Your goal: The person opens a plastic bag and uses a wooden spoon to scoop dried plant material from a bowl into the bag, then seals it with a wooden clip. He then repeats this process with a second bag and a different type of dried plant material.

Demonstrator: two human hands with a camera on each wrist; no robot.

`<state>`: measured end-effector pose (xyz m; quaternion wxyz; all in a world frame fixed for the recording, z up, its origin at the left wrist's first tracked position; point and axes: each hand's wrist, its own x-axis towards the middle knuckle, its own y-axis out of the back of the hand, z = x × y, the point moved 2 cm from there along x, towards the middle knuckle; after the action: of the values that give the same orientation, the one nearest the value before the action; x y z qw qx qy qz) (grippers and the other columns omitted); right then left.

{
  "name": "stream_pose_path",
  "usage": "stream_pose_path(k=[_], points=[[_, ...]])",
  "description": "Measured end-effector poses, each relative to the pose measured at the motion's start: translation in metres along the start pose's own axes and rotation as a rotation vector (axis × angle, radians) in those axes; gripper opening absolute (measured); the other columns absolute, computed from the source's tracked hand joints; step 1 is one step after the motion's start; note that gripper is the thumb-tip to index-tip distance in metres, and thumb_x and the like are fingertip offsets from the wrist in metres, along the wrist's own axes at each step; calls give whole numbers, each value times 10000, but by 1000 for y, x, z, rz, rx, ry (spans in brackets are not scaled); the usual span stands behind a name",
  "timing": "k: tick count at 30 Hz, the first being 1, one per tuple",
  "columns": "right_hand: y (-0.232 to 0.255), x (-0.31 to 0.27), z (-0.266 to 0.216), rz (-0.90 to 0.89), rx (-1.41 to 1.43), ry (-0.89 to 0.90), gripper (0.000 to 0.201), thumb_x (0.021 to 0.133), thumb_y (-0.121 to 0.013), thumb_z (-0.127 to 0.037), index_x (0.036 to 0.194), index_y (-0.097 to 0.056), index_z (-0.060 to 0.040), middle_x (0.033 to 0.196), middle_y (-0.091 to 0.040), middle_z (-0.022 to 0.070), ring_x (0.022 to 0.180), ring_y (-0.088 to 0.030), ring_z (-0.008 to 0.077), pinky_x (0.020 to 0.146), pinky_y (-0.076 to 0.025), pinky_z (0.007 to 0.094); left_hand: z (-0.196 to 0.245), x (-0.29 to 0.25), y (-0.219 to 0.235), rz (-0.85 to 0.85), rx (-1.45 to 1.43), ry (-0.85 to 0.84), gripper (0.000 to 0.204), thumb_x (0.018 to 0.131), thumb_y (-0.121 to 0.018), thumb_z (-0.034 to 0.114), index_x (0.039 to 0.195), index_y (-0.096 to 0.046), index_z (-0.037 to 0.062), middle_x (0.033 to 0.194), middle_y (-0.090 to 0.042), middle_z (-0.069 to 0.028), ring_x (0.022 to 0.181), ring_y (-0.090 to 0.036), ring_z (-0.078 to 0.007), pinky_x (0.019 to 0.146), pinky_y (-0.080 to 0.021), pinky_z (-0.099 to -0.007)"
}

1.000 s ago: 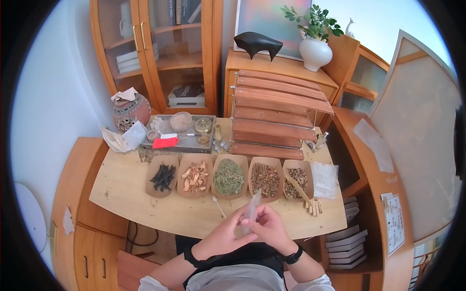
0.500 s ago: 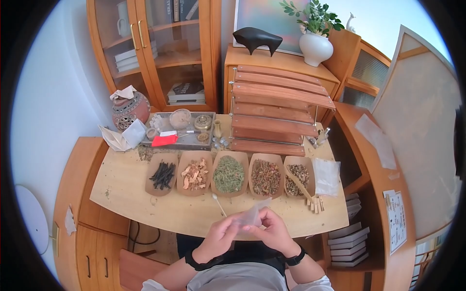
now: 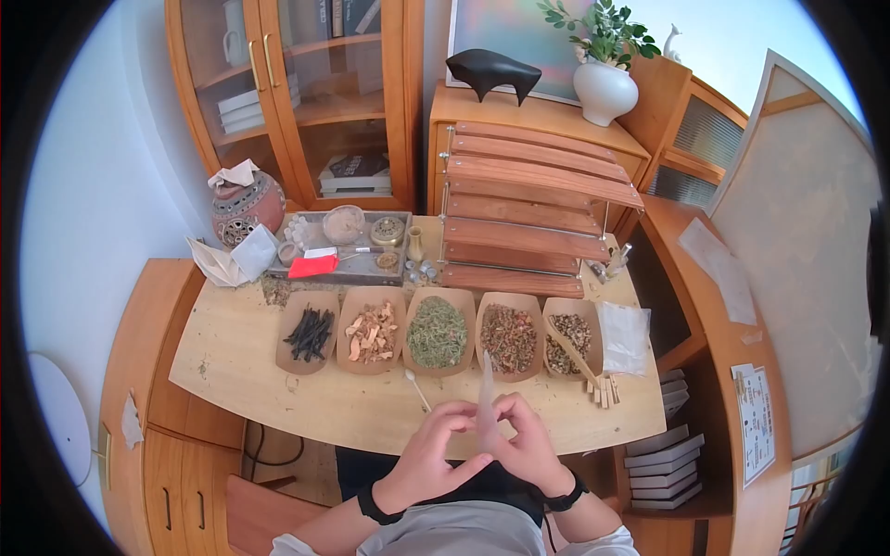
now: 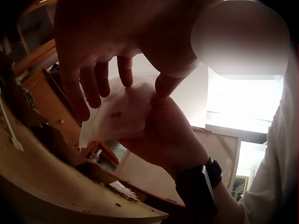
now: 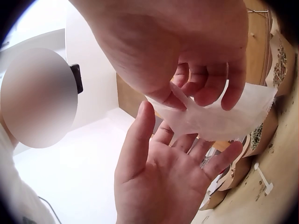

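A thin translucent white pouch [image 3: 487,408] stands edge-on between the two hands at the table's front edge. My right hand [image 3: 530,454] pinches its near end between thumb and curled fingers, plain in the right wrist view, where the pouch [image 5: 224,119] spreads out sideways. My left hand [image 3: 425,465] has its thumb spread away and its fingers extended along the pouch's other side; in the right wrist view the left palm [image 5: 163,179] faces up, uncurled. The left wrist view shows a small dark mark on the pouch [image 4: 114,123]. Its contents cannot be made out.
Several paper trays of dried material, including green herbs [image 3: 438,334], line the table [image 3: 241,371]. A white spoon [image 3: 417,391], wooden scoop [image 3: 575,350], clear bags [image 3: 624,339] and small wooden pieces [image 3: 604,391] lie near. Behind stand a grey tray [image 3: 357,275] and slatted rack [image 3: 524,232].
The pouch has turned from slanting rightward to upright and edge-on. My left thumb has moved off it and the left hand has spread. My right hand has kept its pinch.
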<state>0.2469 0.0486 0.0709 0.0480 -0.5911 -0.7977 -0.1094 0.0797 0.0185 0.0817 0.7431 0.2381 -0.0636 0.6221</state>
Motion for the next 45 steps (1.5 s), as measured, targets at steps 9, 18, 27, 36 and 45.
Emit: stream_pose_path(k=[9, 18, 27, 36, 45], points=[[3, 5, -6, 83, -262, 174, 234, 824, -635, 65, 1024, -544, -15, 1039, -585, 118, 954, -606, 251, 836, -498, 311, -10, -5, 7, 119, 128, -31, 167, 828, -744, 77, 908, -602, 44, 1086, -607, -126, 981, -621, -300, 851, -510, -360], [1, 6, -20, -94, -237, 46, 425, 849, -633, 37, 1261, -564, -44, 1248, -601, 159, 1134, -622, 292, 885, -539, 344, -3, -6, 5, 97, 81, -126, 156, 801, -777, 65, 873, -640, 55, 1092, -598, -103, 980, -602, -269, 832, -504, -352], [2, 2, -33, -15, -147, 14, 284, 913, -606, 22, 1192, -624, -23, 994, -704, 123, 905, -711, 222, 759, -565, 314, 16, -1, 9, 102, 179, -255, 179, 754, -815, 98, 813, -647, 105, 1205, -604, -101, 1100, -549, -308, 922, -444, -409], [14, 5, -16, 76, -176, -4, 276, 912, -613, 19, 1186, -621, -15, 964, -701, 109, 803, -688, 167, 675, -549, 294, 6, -9, 20, 156, 166, -224, 215, 754, -814, 120, 851, -623, 105, 1259, -582, -145, 1188, -505, -349, 994, -408, -432], [12, -3, -28, -151, -43, 61, 349, 830, -678, 7, 1173, -620, -27, 1041, -690, 129, 934, -691, 231, 840, -526, 317, -13, -8, 9, 82, -593, 153, 706, 940, -666, 309, 1461, -273, 42, 1420, -454, -163, 1316, -442, -294, 1097, -347, -459]])
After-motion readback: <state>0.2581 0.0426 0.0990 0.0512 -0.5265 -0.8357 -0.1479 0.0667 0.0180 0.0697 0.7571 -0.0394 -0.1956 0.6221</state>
